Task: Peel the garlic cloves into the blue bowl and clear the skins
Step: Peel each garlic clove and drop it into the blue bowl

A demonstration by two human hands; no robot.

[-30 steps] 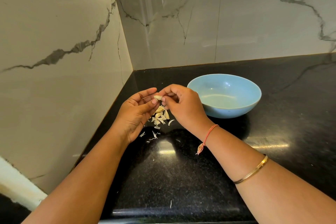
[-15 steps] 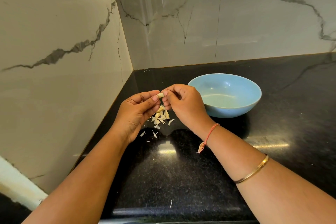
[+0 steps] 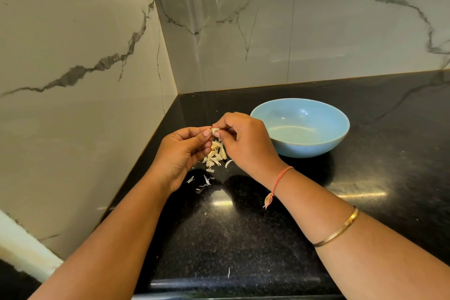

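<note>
A garlic clove [image 3: 215, 131] is being pinched just left of the frame's centre, held between the thumb and curled fingers of the left hand [image 3: 183, 153] and the fingertips of the right hand [image 3: 246, 145] — both hands are being kept closed on it, above the counter [image 3: 243, 238]. Directly beneath the clove, a small heap of pale skins [image 3: 215, 153] is lying on the black surface, with thinner shreds [image 3: 205, 181] scattered just below it and one stray sliver [image 3: 229, 273] lying near the bottom edge. The bowl [image 3: 300, 128] is sitting right of centre, just beside the right hand, and nothing is being seen inside it. A red thread [image 3: 277, 184] is being worn at the right wrist and a gold bangle [image 3: 338, 229] further down the forearm — toward the lower right. Veined marble walls [image 3: 85, 44] are filling the upper half of the frame.
</note>
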